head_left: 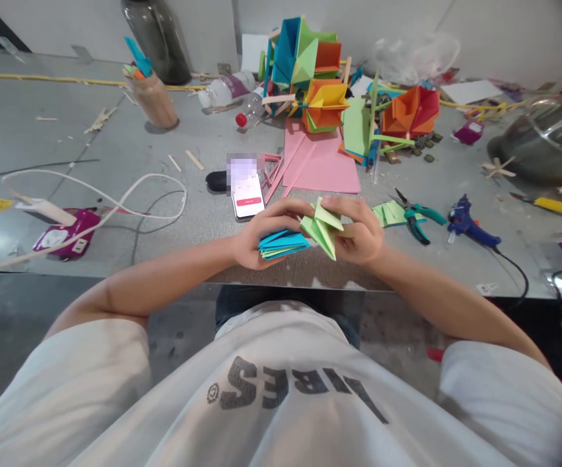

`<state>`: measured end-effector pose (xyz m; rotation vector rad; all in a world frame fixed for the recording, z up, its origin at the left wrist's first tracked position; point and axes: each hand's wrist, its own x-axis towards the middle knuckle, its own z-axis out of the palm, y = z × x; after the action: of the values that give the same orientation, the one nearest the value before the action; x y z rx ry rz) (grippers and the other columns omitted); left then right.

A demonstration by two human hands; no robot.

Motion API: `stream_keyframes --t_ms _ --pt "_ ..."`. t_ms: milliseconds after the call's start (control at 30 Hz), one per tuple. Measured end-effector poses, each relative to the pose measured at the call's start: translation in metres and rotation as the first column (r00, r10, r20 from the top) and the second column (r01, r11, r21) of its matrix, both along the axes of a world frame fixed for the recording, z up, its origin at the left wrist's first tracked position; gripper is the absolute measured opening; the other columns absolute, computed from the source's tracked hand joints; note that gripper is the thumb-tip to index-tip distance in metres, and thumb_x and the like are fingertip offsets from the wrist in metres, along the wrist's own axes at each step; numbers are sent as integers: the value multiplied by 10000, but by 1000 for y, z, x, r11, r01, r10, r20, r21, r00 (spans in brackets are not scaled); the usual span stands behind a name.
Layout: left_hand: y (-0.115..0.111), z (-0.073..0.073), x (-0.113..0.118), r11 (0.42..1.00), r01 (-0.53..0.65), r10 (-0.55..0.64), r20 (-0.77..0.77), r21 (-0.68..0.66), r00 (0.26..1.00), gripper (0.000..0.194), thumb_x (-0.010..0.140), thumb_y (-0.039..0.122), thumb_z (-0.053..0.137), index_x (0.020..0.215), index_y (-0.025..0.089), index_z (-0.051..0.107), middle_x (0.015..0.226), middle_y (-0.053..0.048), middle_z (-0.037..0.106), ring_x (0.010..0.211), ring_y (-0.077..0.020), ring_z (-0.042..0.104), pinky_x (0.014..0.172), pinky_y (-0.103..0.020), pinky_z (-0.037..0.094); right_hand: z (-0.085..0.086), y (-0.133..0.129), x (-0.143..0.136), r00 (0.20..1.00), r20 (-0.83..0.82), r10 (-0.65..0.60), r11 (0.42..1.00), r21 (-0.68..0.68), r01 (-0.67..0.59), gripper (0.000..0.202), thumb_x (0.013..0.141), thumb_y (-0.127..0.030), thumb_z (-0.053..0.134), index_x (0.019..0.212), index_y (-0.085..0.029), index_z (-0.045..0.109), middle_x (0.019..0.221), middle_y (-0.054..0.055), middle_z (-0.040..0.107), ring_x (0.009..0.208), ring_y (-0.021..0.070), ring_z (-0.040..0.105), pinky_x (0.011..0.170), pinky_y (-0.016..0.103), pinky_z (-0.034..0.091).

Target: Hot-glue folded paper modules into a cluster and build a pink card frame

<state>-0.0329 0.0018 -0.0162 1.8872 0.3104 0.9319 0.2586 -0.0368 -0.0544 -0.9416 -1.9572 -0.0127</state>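
My left hand (256,235) is closed around a stack of folded blue and green paper (283,245), held over the table's front edge. Its index finger reaches across to a folded light-green paper piece (324,227). My right hand (361,230) pinches that green piece between thumb and fingers, its flaps spread apart. Just right of this hand, more folded green paper strips (392,213) lie on the table. A phone (248,194) with a lit screen lies beyond my left hand. Pink paper sheets (329,168) lie farther back.
Assembled folded-paper shapes (327,104) stand at the back, beside plastic bottles (227,91). Pliers (417,217) and a blue glue gun (470,224) lie to the right, near a metal pot (548,143). At left are a white cable (130,185) and a wooden cup (157,100).
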Motion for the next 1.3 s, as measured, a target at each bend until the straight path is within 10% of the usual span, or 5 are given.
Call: stream_keyframes --t_ms 167,433,733,1033,1300 --pt "14 -4 -1 1000 9 -9 -2 27 1000 619 579 765 1132 935 306 919 1213 -178 811 1152 -415 792 1174 -668 662 0 13 -3 995 100 21 964 -264 6 423 866 -722 906 912 -361 692 1317 160 897 1386 464 794 1204 770 633" --pt "4 -2 -1 992 -68 71 23 -108 997 585 744 755 1089 1022 270 915 1383 -191 817 1274 -422 803 1214 -637 657 2 11 -3 997 -79 -20 986 -164 7 818 858 -971 713 1276 -275 809 1311 221 848 1243 466 830 1096 707 680" --pt "24 -33 5 963 111 -48 246 -246 968 350 873 383 1040 1165 224 931 1246 -133 902 1048 -290 866 982 -449 715 -1 21 -14 953 -301 40 999 -22 -48 393 1114 -661 777 1177 -274 806 1027 72 851 889 249 797 820 420 679" --pt "15 -32 9 858 7 97 174 -513 980 530 729 365 1094 1212 232 921 1198 -103 896 948 -235 794 890 -409 631 -25 22 -25 895 -447 -10 1000 8 15 424 1077 -547 836 1406 -311 710 1008 4 820 778 182 748 711 347 627" --pt "11 -20 14 645 55 101 156 -763 983 475 773 468 1059 1124 200 883 1059 -80 884 904 -227 813 880 -389 680 -14 23 -23 937 -346 42 995 -69 -70 257 1123 -539 798 1064 -296 740 1044 60 860 923 251 813 839 443 662"
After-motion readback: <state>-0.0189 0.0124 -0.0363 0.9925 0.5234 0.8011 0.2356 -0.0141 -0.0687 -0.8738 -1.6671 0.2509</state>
